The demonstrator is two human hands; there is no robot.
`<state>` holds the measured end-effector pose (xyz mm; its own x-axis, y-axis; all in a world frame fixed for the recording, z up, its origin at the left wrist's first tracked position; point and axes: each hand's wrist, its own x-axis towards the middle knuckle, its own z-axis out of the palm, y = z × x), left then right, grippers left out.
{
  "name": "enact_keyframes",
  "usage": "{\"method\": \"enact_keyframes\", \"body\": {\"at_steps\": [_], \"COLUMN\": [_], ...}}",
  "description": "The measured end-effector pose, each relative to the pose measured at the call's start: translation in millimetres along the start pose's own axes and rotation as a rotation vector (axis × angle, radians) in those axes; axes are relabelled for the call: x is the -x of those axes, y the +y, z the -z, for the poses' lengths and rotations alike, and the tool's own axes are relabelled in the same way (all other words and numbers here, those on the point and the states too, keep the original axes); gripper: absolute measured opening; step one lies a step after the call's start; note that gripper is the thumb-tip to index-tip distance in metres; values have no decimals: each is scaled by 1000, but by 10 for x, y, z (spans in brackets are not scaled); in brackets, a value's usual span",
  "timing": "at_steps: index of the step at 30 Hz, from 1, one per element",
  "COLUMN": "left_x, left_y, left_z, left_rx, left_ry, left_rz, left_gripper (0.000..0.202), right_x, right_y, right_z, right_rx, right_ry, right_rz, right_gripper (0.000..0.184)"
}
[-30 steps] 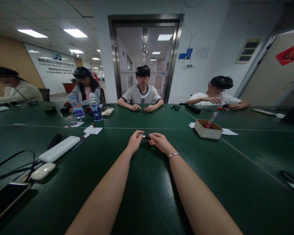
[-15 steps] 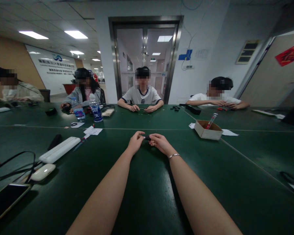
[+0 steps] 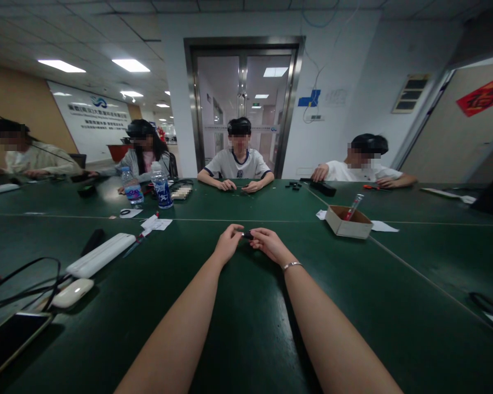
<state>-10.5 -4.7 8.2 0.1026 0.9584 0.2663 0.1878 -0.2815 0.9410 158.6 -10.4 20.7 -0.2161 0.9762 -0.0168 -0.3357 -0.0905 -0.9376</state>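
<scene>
My left hand (image 3: 229, 242) and my right hand (image 3: 268, 244) meet over the middle of the green table (image 3: 246, 317). Between them is a small dark object (image 3: 247, 235) with a light, shiny left end, too small for me to name its kind. The fingers of my right hand pinch its right side. My left hand is curled at the shiny end, thumb and fingertips close around it. Part of the object is hidden behind my fingers. A metal bracelet (image 3: 292, 265) circles my right wrist.
To the left lie a white power strip (image 3: 102, 254), a pale rounded case (image 3: 73, 293), a phone (image 3: 14, 339) and black cables. Two bottles (image 3: 161, 186) stand farther back. An open cardboard box (image 3: 348, 223) holding a tube is at right. Several people sit around the table.
My hands keep their hold on the small dark object with little visible change. The view has tilted up slightly. At right, a co-worker's hand has moved to a black case.
</scene>
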Motion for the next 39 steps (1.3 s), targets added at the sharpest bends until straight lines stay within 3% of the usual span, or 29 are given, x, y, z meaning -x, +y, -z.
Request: {"method": "enact_keyframes", "body": {"at_steps": [33,39], "left_x": [0,9], "left_y": [-16,12], "left_z": [-5,16], "left_rx": [4,-83], "left_ry": [-36,-10], "left_rz": [-9,-28], "left_gripper": [25,25], "right_x": [-5,-20], "right_y": [26,32], "right_z": [13,17], "right_rx": [-1,0], "right_ry": [-17,-15], "right_rz": [23,19], "right_gripper": [25,22]}}
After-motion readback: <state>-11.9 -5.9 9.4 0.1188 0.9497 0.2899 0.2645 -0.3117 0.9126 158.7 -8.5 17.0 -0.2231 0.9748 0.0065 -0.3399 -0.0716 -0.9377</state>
